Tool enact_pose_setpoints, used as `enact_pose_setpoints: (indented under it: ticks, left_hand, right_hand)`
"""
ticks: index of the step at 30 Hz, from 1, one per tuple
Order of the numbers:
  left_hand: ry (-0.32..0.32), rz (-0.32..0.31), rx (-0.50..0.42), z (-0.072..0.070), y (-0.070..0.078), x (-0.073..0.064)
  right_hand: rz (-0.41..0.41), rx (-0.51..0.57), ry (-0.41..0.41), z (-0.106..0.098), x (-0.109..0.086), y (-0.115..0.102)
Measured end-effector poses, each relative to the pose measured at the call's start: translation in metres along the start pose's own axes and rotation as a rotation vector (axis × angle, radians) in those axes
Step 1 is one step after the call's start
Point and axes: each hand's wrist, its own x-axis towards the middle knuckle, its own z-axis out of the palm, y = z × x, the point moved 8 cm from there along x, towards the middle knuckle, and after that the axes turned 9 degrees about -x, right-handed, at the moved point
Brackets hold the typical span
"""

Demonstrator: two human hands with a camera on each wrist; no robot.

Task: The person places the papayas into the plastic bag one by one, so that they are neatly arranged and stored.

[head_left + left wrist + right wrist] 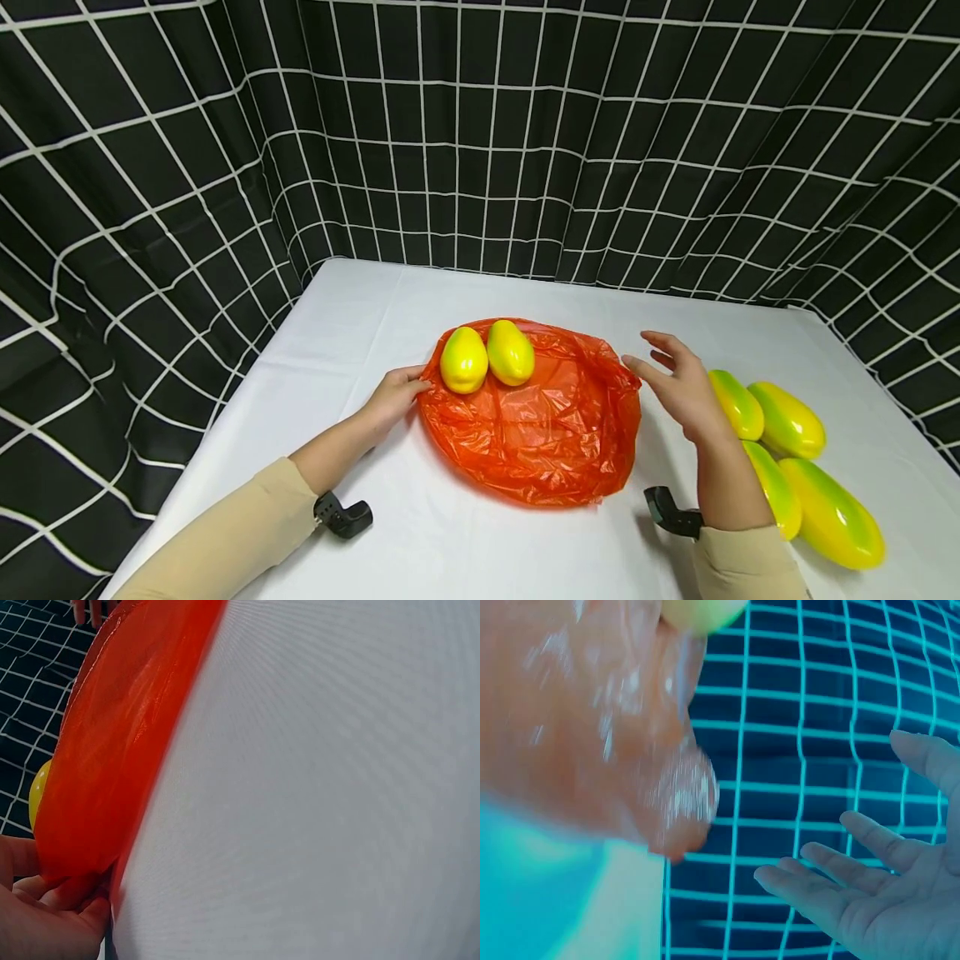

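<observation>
A red plastic bag (525, 417) lies spread on the table with its mouth facing up. Two glossy yellow papaya-like fruits, a left one (464, 360) and a right one (511, 352), lie side by side at its back left part. My left hand (393, 398) pinches the bag's left rim between thumb and fingers; the left wrist view shows the red film (112, 750) gathered in that grip. By the bag's right rim is my right hand (678, 387), its fingers spread and nothing in them. In the right wrist view that hand (885, 892) appears apart from the crumpled bag (592, 735).
Several yellow-green fruits of the same kind (832, 512) lie grouped at the right, partly behind my right forearm. A white cloth (360, 317) covers the table. Black curtains with a white grid (480, 167) stand around the back and sides.
</observation>
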Motion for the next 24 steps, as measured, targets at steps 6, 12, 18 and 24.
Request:
enact_pose_setpoints:
  ticks: [6,12,18,24]
  left_hand:
    - [0.001,-0.006,0.009,0.000,0.000,-0.001]
    - [0.004,-0.009,0.016,0.001,0.002,-0.002]
    - [0.002,-0.004,0.005,0.000,0.001,-0.002]
    - [-0.001,-0.004,0.000,0.000,0.000,0.000]
  right_hand:
    - [0.049,-0.010,0.053,-0.023,-0.015,0.024]
    - [0.133,-0.050,0.089,-0.041,-0.017,0.068]
    - [0.205,-0.053,0.120,-0.055,-0.012,0.136]
    - [0.329,-0.032,0.165,-0.070,-0.043,0.138]
